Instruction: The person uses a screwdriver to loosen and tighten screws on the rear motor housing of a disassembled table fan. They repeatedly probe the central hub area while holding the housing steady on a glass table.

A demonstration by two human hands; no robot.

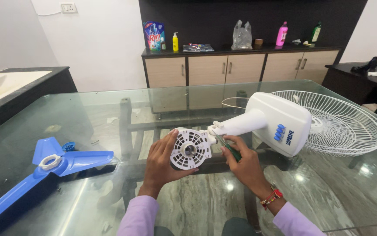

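while you look down at the glass table [66, 113], your left hand [164, 159] is curled around the round white motor housing [191, 149] of a fan. your fingers wrap its left side and your thumb sits under it, so the hand is holding it tight. the housing has a grid of little slots and a metal shaft in the middle, and it faces you.

your right hand [244, 164] is closed around a screwdriver [227, 146] with a green handle. its thin metal tip points up and left, to the spot where the motor housing meets the white fan neck [241, 123]. the tip looks like it touches that joint, but it is too small to be sure. a red thread band [272, 196] is on your right wrist, and both your sleeves are light purple.

the neck goes up to the right into the big white fan base [284, 122], which lies on its side on the table. just behind it, the white wire fan guard [345, 124] lies flat.

well off to your left, the blue fan blade [53, 168] with three wings rests on the glass. a white ring sits on its middle, and a small blue cap [68, 146] is just beside it.

far back, a wooden cabinet [241, 67] holds bottles, a pouch and a plastic bag.
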